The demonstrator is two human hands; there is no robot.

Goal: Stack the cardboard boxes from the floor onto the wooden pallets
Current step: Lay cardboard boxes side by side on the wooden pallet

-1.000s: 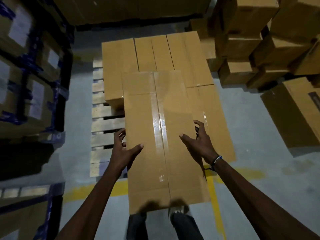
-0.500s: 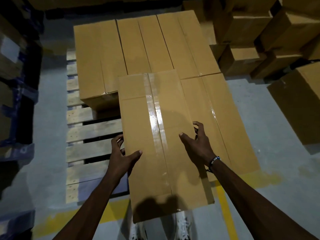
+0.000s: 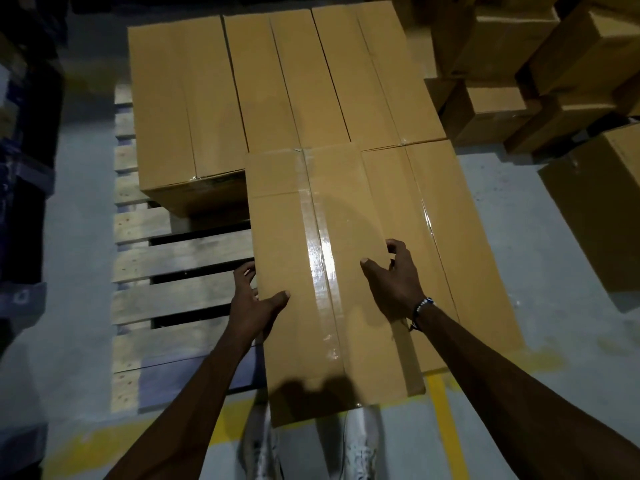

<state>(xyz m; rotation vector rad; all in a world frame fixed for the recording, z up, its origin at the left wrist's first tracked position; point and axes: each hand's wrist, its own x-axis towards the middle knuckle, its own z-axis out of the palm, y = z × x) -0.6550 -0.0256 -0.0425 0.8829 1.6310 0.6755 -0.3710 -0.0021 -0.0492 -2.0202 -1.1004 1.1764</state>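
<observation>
Carried box [image 3: 322, 271] now lower toward pallet [image 3: 180, 251], both hands [image 3: 252, 306] [image 3: 394, 282] grasping its sides.

Taped cardboard box [image 3: 322, 271] over wooden pallet [image 3: 180, 258], beside stacked boxes [image 3: 277, 84].

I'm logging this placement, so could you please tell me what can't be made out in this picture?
Head view only:
- Whether the held box already rests on the pallet: its own body hides the underside.
- Left hand and right hand fingers: curled over the box's sides.
- Left stacks: too dark.
</observation>
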